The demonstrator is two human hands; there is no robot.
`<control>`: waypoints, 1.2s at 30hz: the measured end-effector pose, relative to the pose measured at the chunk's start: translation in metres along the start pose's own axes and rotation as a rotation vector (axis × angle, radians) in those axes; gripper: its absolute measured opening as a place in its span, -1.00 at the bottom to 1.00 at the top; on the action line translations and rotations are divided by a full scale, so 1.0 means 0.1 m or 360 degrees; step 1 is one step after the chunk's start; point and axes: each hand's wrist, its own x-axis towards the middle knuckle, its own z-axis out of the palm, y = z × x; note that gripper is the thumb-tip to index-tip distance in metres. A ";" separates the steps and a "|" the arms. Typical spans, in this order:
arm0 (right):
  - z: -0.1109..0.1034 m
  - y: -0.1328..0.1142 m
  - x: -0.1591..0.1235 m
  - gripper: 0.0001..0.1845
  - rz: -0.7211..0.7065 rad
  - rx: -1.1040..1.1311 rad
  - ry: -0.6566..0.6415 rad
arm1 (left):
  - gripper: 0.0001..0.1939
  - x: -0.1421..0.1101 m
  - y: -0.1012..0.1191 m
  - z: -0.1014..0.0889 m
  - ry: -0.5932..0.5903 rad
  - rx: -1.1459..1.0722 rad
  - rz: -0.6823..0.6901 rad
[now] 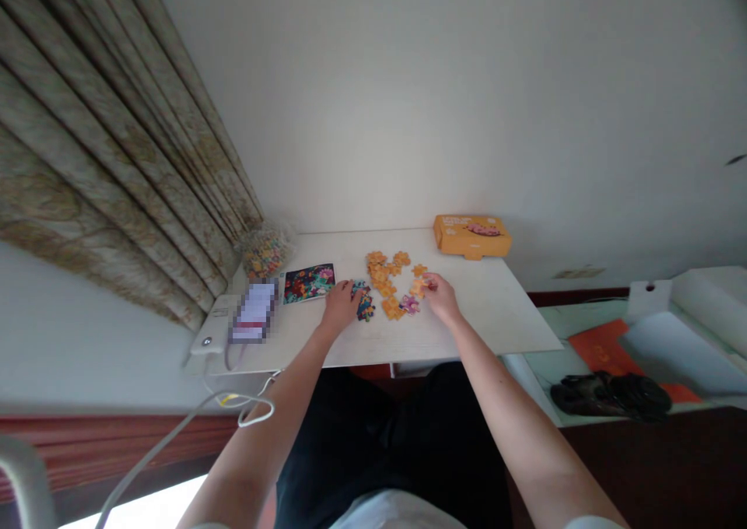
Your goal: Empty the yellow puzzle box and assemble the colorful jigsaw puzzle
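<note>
On the white table, my left hand (339,303) lies with its fingers stretched over the left edge of a small cluster of dark, multicoloured jigsaw pieces (365,308). My right hand (442,299) has its fingers closed at an orange-backed jigsaw piece (418,287), partly hidden by the fingertips. Just left of that hand is a pink-purple jigsaw piece (410,304), picture side up. A loose pile of orange-backed jigsaw pieces (382,278) spreads between the hands. Left of my left hand lies a colourful picture card (308,283).
A yellow-orange box (472,237) stands at the back right of the table (502,303). At the left are a clear bag of colourful pieces (265,250), a blurred-out phone (254,311), a white power strip (208,328) and a looping cable (257,409). A curtain (128,140) hangs there.
</note>
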 end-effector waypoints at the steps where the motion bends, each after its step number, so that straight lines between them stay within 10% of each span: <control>1: 0.00 -0.04 -0.03 -0.68 0.0039 0.0147 0.0032 | -0.60 -0.03 0.02 -0.02 0.0072 0.0003 0.0043; 8: 0.26 -0.28 -0.52 -0.50 0.0540 0.1095 -0.0153 | -0.72 -0.31 0.50 -0.01 -0.0022 0.0053 0.0621; 15: 0.14 -0.19 -0.46 -0.49 0.0594 0.1120 0.0218 | -0.67 -0.38 0.92 0.07 -0.0318 0.0347 0.0543; 27: 0.06 0.10 -0.44 -0.55 -0.0070 0.0261 0.0302 | -0.66 -0.24 1.12 0.03 -0.0663 0.0426 0.0605; 36: 0.08 -0.01 -0.61 -0.66 -0.0377 0.0059 0.0160 | -0.53 -0.22 0.98 0.00 -0.0515 0.0256 0.0467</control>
